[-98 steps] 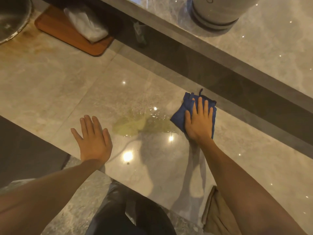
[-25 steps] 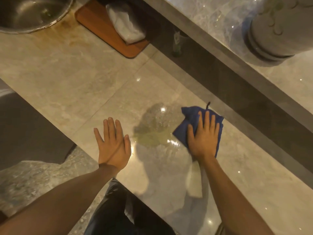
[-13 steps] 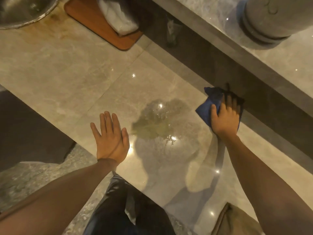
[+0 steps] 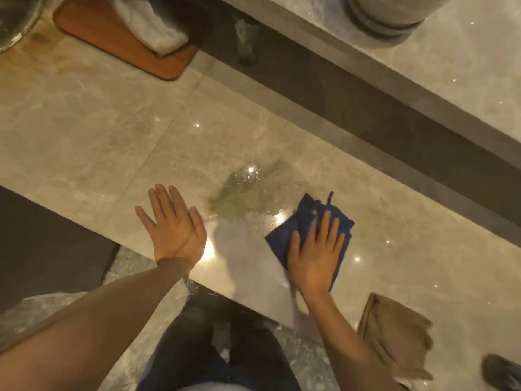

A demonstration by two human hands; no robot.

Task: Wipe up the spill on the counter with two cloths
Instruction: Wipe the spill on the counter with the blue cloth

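Observation:
A yellowish-green spill (image 4: 239,200) lies on the glossy marble counter (image 4: 98,142). My right hand (image 4: 314,258) presses flat on a folded blue cloth (image 4: 308,218) just right of the spill and nearer the front edge. My left hand (image 4: 173,225) rests flat and empty on the counter to the spill's left, fingers spread. A folded tan cloth (image 4: 394,334) lies on the counter at the lower right, untouched.
A wooden board (image 4: 118,40) with a white plastic bag (image 4: 146,26) sits at the back left, beside a metal basin's rim (image 4: 11,29). A raised ledge (image 4: 366,80) runs along the back with a round grey pot base (image 4: 386,21). A dark object (image 4: 501,372) shows at the lower right corner.
My right hand has pulled the blue cloth from the back ledge toward me and left, to the spill's right edge. My left hand stays flat where it was.

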